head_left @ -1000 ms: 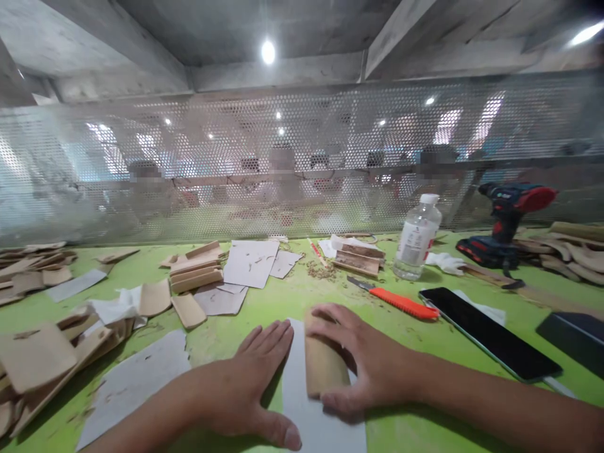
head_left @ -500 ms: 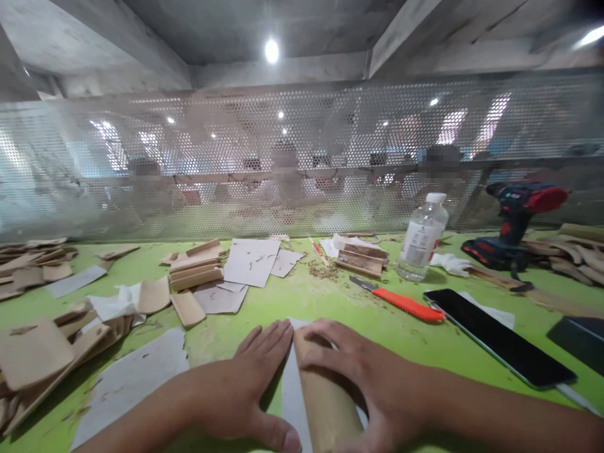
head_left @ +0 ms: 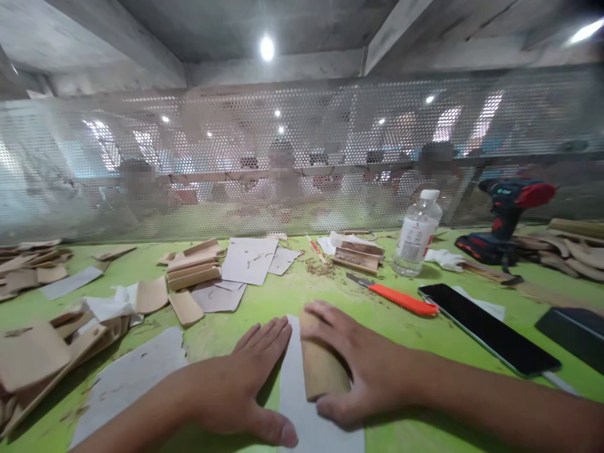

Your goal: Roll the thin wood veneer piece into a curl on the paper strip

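A pale grey strip of paper (head_left: 295,409) lies on the green tabletop right in front of me. My left hand (head_left: 240,384) lies flat along the strip's left edge, fingers stretched forward and thumb spread over the paper. On top of the strip rests a curved bamboo piece (head_left: 321,371), its rounded side up. My right hand (head_left: 363,358) grips this piece from the right, with the fingers at its far end and the thumb at its near end. The right hand covers much of the piece's right side.
Bamboo pieces (head_left: 35,352) pile up at left, beside a larger paper sheet (head_left: 132,384). Ahead lie an orange utility knife (head_left: 403,299) with its blade out and loose paper squares (head_left: 249,259). A bottle (head_left: 416,239), phone (head_left: 488,327) and cordless drill (head_left: 507,217) are at right.
My right hand has slid the bamboo piece forward along the paper, so its near end and more of the strip now show. The left hand stays almost in place.
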Available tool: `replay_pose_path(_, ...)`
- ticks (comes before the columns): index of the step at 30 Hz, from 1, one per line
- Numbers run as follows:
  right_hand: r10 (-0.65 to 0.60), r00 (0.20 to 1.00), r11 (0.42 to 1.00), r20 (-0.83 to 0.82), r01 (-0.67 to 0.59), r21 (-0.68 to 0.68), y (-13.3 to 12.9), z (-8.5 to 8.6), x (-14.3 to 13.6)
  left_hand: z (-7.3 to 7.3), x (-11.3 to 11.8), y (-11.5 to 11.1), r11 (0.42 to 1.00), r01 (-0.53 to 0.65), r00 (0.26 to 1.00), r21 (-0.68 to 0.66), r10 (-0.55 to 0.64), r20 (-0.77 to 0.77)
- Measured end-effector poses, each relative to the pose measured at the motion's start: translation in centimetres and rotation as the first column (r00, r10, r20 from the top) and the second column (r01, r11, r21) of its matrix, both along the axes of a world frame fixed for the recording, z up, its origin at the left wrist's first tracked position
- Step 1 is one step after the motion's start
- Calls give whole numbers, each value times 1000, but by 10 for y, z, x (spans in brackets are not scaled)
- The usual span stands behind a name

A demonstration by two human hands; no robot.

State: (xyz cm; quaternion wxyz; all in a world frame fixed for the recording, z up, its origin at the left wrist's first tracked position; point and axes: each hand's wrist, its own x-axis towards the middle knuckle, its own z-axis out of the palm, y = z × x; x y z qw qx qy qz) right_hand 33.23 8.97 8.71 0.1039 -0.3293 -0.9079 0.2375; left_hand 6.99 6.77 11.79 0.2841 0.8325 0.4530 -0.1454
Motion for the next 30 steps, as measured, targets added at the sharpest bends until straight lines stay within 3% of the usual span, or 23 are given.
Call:
replay_pose_path(4, 126, 992, 992, -27, -126, -3, -7, -2, -2, 1, -1, 0, 1000, 13, 1000, -19, -13, 11)
replay_pose_path(9, 66, 996, 997, -54, -63, 43, 1, -6, 2, 2, 0, 1, 1000, 0, 1000, -16, 0, 19)
replay_pose_path(13, 245, 962, 969, -121, -239, 68, 2, -11, 2, 1, 0, 1, 1000, 3, 1000, -27, -3, 16)
replay_pose_path(17, 86, 986, 994, -145, -76, 74, 3, -14, 1, 3, 1, 0, 1000, -6, 1000, -24, 6, -5)
replay_pose_path(22, 248, 960, 969, -131, -245, 37, 0, -12, -1, 3, 2, 0, 999, -3, 1000, -33, 3, 13)
replay_pose_path(26, 51, 994, 998, -93, -49, 28, -2, -7, 0, 1, 2, 1, 1000, -5, 1000, -10, 5, 10)
replay_pose_path(30, 180, 979, 984, -96, -179, 20, -5, -7, -2, 1, 2, 2, 1000, 16, 1000, -26, -15, 18)
